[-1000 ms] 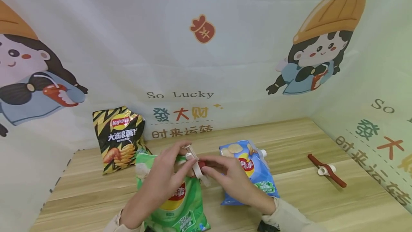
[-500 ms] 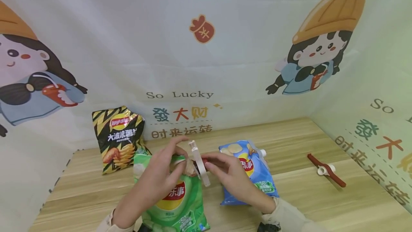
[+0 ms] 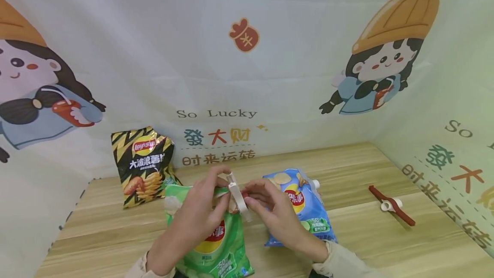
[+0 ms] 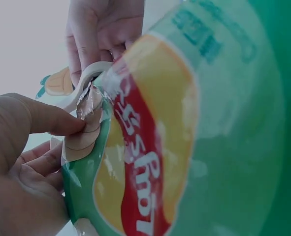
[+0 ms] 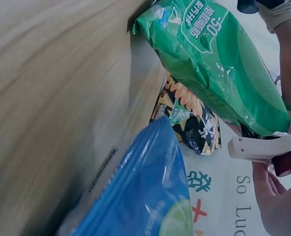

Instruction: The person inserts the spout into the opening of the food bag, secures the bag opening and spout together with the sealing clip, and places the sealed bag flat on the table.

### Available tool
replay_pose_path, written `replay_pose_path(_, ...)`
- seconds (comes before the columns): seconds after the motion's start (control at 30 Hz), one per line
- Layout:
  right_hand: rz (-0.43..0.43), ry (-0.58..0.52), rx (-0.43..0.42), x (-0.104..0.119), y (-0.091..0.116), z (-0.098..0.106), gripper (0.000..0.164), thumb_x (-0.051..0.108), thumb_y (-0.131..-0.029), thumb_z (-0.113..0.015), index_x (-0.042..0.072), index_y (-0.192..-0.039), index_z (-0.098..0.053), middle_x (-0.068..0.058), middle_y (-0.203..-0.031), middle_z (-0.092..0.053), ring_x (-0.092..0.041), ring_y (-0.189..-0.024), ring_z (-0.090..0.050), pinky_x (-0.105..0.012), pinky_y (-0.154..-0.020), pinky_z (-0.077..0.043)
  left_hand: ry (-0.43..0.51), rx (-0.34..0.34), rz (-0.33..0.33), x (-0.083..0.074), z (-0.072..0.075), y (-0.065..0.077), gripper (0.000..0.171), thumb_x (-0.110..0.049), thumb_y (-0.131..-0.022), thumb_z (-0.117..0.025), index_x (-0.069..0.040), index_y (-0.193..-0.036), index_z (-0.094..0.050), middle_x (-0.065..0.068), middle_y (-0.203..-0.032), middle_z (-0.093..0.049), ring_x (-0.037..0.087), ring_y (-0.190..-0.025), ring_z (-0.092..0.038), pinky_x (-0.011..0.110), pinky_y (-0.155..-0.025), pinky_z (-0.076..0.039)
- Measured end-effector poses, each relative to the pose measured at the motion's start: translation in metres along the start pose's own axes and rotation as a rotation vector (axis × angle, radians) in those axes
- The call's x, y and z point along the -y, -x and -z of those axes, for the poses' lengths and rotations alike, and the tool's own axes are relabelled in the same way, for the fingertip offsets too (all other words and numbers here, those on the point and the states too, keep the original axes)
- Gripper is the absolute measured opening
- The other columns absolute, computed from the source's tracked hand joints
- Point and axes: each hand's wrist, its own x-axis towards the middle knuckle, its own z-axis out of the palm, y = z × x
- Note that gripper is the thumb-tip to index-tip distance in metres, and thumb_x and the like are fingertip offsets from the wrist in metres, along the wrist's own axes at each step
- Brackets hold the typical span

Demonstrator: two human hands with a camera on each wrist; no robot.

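Observation:
My left hand pinches the folded top corner of a green potato chip bag; in the left wrist view the thumb presses on the bag's folded edge. My right hand holds a white bag clip with a dark red part by its red side. The clip's white arm stands at the bag's gathered top, between the two hands. In the right wrist view, the clip lies right at the end of the green bag.
A blue chip bag with a white spout cap lies right of my right hand. A black and yellow chip bag leans at the back left. Another dark red clip with a white spout lies on the wooden table at the right.
The white clip swung more upright and shifted right, then came back slightly left. My left fingers drew away from it a little, then closed in again. The green bag shifted slightly.

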Motion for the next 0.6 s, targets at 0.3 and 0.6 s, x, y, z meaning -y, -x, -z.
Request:
replay_pose_path(0.3, -0.049, -0.105, -0.022, -0.005, 0.001, -0.004, 0.01, 0.005, -0.098, -0.06, 0.001, -0.108, -0.059, -0.015, -0.116, -0.065, -0.025, -0.109, -0.066, -0.035, -0.092, -0.054, -0.323, -0.045, 0.068, 0.003, -0.005, 0.001, 0.047, -0.022, -0.076, -0.087, -0.011, -0.104, -0.052, 0.0, -0.087, -0.063, 0.022, -0.085, -0.059, 0.05, -0.096, -0.042)
replay_pose_path(0.6, -0.087, -0.092, -0.059, -0.008, 0.003, -0.011, 0.019, 0.008, -0.098, -0.061, -0.002, -0.115, -0.06, -0.014, -0.115, -0.065, -0.024, -0.108, -0.066, -0.035, -0.093, -0.053, -0.259, 0.015, 0.053, 0.008, 0.005, 0.0, 0.034, -0.018, -0.079, -0.083, -0.014, -0.089, -0.051, -0.006, -0.075, -0.054, 0.013, -0.071, -0.051, 0.046, -0.087, -0.046)
